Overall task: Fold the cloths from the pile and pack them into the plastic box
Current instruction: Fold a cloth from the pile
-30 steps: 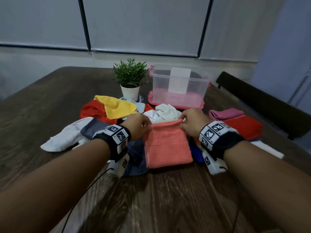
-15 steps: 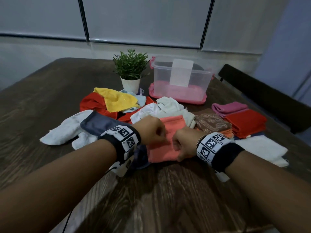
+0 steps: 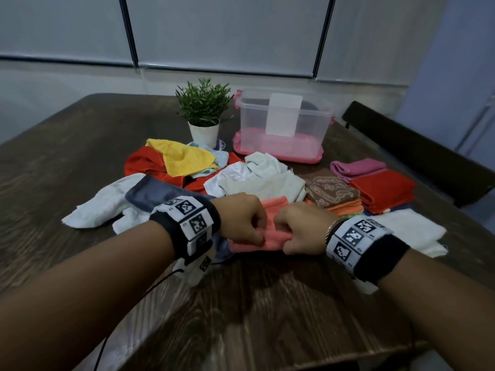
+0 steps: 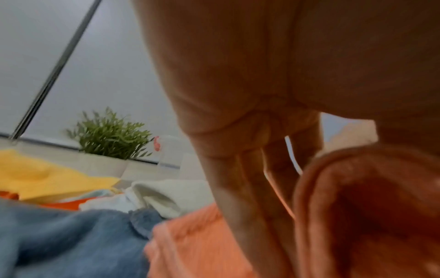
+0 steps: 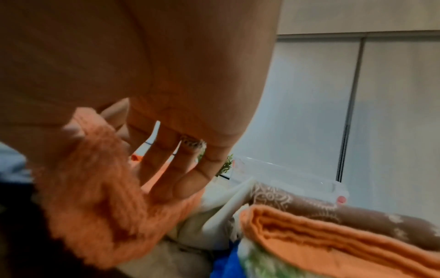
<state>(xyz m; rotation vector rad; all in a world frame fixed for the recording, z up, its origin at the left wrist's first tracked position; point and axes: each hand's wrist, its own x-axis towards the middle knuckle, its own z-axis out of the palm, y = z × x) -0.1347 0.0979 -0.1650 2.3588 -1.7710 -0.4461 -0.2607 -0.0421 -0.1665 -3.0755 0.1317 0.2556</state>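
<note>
Folding in progress. Coral cloth (image 3: 270,231), near the worktop's (image 3: 267,317) front edge, is grasped by both grips: left hand (image 3: 239,219) and right hand (image 3: 302,228) are each pinched on it, close together. Folded cloths (image 3: 375,188) are stacked toward the right edge, not yet packed. An unfolded pile (image 3: 187,167) is left at the centre. Plastic box (image 3: 284,124), toward the far edge, is judged to hold none, so most of the task is left.

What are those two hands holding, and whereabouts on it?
Both the left hand and right hand pinch the coral cloth along its near folded edge.
</note>
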